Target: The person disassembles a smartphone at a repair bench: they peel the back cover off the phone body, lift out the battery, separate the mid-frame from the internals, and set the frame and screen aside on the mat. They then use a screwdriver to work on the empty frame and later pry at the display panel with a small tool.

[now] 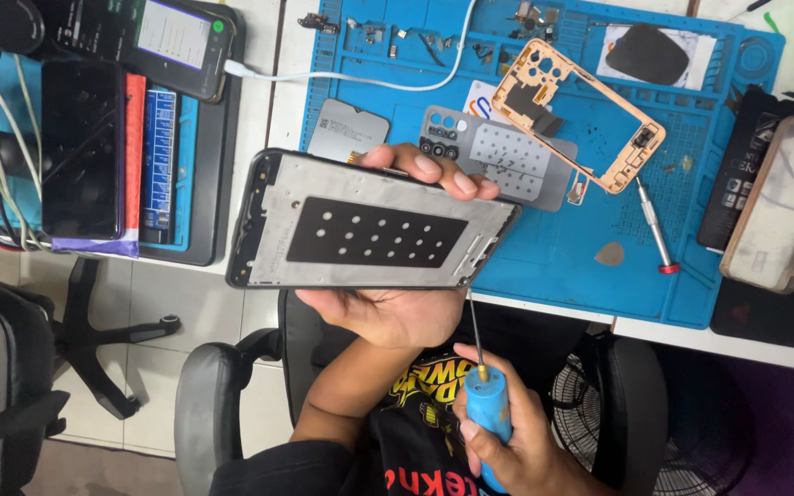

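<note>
Blue repair mat (544, 257) already carries the stripped orange mid-frame (581, 115), while the left hand (397, 308) clamps the bared phone chassis (369, 225) off the bench's near edge, the right hand (507, 441) gripping a blue screwdriver (487, 409).

White tiled floor (186, 303), black office chair (11, 367).

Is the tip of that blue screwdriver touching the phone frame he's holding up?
Cannot tell. In the head view the blue screwdriver shaft runs up to the lower edge of the phone frame, but the tip's contact isn't plainly visible.
</note>
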Motion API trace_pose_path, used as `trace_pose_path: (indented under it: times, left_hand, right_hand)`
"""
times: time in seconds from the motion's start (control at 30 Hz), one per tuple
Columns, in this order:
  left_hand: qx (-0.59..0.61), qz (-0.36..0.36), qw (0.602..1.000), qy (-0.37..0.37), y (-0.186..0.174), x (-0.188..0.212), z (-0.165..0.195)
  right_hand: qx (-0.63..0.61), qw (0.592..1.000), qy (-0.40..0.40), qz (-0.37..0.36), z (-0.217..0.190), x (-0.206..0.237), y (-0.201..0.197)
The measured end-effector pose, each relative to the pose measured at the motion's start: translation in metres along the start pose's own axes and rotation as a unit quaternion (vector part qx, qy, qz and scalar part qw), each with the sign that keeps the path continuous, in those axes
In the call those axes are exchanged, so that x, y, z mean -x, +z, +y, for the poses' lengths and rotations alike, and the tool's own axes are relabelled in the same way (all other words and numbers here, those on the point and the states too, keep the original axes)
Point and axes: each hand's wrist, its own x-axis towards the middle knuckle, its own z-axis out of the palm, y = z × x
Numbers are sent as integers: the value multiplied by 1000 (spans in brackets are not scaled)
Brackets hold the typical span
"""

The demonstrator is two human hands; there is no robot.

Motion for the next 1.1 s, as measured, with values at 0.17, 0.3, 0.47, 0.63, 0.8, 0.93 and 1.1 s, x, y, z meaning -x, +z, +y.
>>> trace_pose_path:
  times: [0.17, 0.3, 0.47, 0.63, 0.8, 0.93, 1.1]
  left_hand:
    - [2, 3, 999, 33, -2, 4, 2]
    - [3, 11, 1000, 24, -2, 9, 6]
    - [7, 16, 1000, 18, -2, 13, 8]
    - [12, 29, 999, 23, -2, 16, 6]
    - [14, 40, 999, 17, -1, 19, 6]
    - [6, 49, 999, 16, 1, 18, 7]
    - [-28, 76, 996, 45, 2, 15, 3]
  right_hand:
    - [25, 1000, 15, 1, -6, -3, 0]
    - [28, 999, 16, 14, -10, -5, 1]
    - [34, 999, 7, 33, -12, -6, 1]
    - [31, 998, 23, 41, -15, -5, 0]
    - [37, 997, 37, 54, -18, -7, -3]
    - [54, 997, 26, 57, -19, -7, -4]
    - [79, 996, 31, 35, -17, -3, -2]
